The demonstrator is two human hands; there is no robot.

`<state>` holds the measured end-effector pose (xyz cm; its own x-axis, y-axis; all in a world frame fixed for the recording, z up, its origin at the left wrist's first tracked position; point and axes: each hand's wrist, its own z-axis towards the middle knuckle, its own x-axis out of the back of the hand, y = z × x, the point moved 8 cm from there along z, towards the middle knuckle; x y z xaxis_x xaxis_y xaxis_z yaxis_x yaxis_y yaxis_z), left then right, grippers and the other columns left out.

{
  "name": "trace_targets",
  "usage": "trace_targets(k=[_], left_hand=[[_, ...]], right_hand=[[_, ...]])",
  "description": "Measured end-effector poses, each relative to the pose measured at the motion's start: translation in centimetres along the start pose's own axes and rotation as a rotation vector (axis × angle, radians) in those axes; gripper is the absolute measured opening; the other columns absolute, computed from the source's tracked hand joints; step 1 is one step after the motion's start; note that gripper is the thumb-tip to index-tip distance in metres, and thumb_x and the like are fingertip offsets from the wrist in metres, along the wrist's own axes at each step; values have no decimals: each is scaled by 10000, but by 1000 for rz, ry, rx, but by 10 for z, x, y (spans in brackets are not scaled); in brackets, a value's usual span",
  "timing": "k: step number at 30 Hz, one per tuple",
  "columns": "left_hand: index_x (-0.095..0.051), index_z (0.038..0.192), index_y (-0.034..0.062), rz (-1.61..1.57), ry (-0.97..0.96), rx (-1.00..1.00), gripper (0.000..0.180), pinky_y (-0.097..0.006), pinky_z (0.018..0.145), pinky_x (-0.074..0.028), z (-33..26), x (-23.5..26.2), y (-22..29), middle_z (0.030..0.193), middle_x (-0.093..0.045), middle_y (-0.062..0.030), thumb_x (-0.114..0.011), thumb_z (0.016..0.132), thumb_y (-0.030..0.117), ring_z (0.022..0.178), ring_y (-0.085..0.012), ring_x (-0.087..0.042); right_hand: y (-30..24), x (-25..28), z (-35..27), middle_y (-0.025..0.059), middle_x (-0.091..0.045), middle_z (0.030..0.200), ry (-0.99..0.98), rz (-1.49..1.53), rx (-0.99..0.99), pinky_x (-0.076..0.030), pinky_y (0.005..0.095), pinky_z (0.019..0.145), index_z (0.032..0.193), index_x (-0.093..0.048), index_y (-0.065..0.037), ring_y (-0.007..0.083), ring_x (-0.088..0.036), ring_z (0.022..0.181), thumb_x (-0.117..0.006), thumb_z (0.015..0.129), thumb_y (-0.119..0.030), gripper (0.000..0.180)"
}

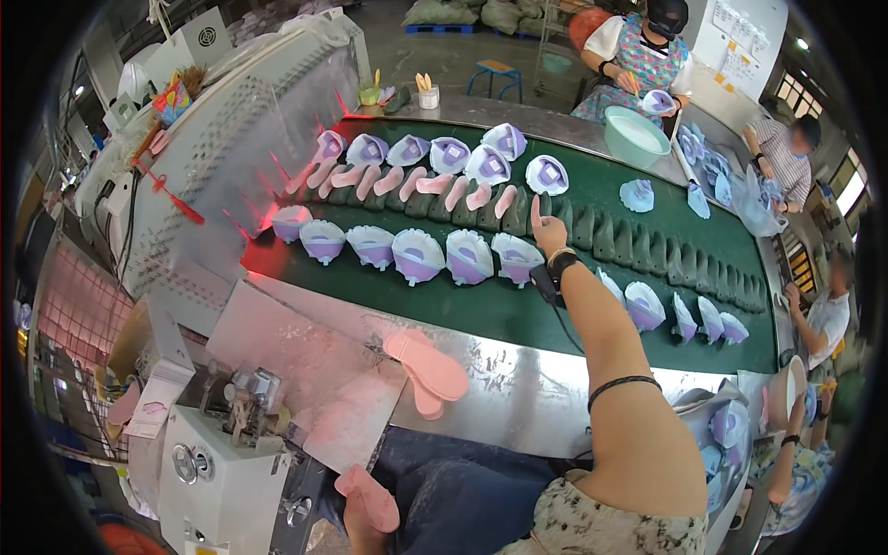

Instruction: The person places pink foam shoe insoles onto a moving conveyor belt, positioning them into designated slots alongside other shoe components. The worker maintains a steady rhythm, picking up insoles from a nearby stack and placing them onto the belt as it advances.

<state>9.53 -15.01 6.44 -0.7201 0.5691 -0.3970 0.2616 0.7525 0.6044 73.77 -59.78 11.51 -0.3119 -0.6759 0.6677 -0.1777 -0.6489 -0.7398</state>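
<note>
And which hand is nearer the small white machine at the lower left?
Left. The left hand, with a pink insole, is just right of the small white machine; the right hand is farther, out over the green belt.

The conveyor belt (592,190) is smooth and matt, the worktop (499,379) glossy metal; pink insoles (430,365) look matt and foam-like, shoe lasts (631,248) smooth plastic, shoe uppers (417,255) soft cloth.

Wears, just behind the right hand (551,235), a black strap (562,265), dark box (544,284) and thin cable (567,326); farther back, a braided band (622,381). Shows a pale, dark-mottled top (610,520) and, beside the left hand (362,532), dark-blue cloth (462,495), perhaps an apron.
</note>
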Motion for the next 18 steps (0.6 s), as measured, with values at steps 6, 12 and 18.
trace_targets(k=[6, 12, 18], left_hand=[[-462, 1238, 51, -178, -52, 157, 360, -443, 844, -503, 3, -34, 7, 1057, -569, -90, -499, 906, 183, 1001, -256, -584], [-567, 1143, -5, 979, -173, -632, 265, -326, 795, -516, -3, -22, 38, 990, -626, -85, -531, 922, 138, 902, -225, -626], [-509, 1258, -23, -63, 102, -409, 433, -308, 691, -522, -19, -72, 101, 935, -636, -94, -441, 988, 308, 778, -186, -633]], right_hand=[[-90, -35, -41, 139, -643, 785, 75, 283, 547, -509, 370, 667, 995, -656, -35, 279, -634, 711, -615, 706, -82, 295], [-305, -25, -423, 183, -638, 953, -1225, -280, 741, -497, 408, 690, 1026, -618, -30, 322, -629, 806, -511, 935, -372, 370], [-271, -63, -566, 188, -647, 858, -1202, 474, 745, -492, 407, 630, 949, -617, -37, 354, -624, 698, -602, 855, -245, 229]])
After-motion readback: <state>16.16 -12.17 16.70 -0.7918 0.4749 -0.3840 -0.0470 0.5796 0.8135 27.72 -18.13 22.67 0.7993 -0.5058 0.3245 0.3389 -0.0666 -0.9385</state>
